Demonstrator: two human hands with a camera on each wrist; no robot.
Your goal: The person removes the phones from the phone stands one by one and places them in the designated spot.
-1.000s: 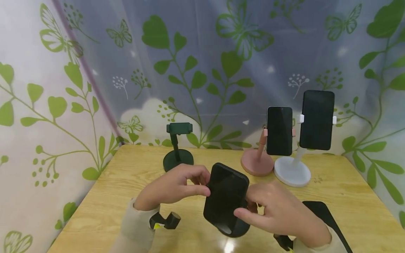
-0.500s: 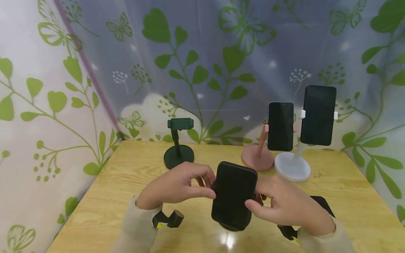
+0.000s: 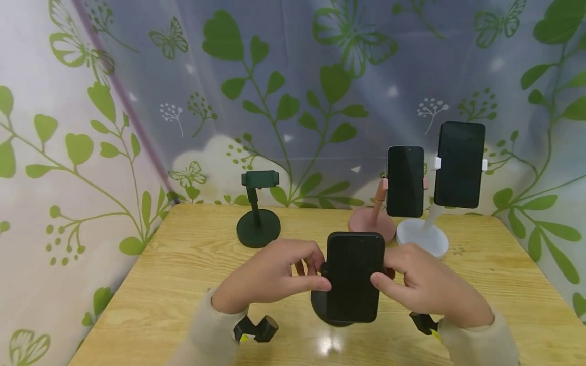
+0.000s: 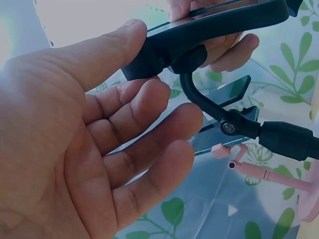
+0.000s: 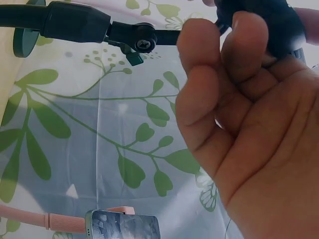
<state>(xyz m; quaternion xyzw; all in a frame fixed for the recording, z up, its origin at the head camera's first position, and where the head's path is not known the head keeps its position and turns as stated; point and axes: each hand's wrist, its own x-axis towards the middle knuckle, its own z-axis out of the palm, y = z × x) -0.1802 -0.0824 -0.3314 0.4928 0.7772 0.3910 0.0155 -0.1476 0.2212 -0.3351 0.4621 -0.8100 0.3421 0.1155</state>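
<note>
A black smartphone (image 3: pixel 354 277) sits upright, screen towards me, in the clamp of a black phone stand (image 3: pixel 320 307). The stand's round base shows below and left of the phone. My left hand (image 3: pixel 279 272) pinches the clamp at the phone's left edge between thumb and index finger. In the left wrist view, its other fingers curl loosely beside the stand's bent neck (image 4: pixel 207 102). My right hand (image 3: pixel 421 282) holds the right edge, thumb on the screen side and fingers curled behind. In the right wrist view these fingers partly hide the clamp.
Behind stand a pink phone stand (image 3: pixel 380 203) and a white phone stand (image 3: pixel 423 236), each bearing a dark phone. A green phone stand (image 3: pixel 258 226) with a bare clamp is at the back left. A patterned curtain (image 3: pixel 284 76) hangs along the wooden table's (image 3: pixel 183 244) back edge.
The black phone has turned from a slant to nearly straight and shifted right, both hands moving with it. A phone lying at the right of the table is now hidden by my right arm.
</note>
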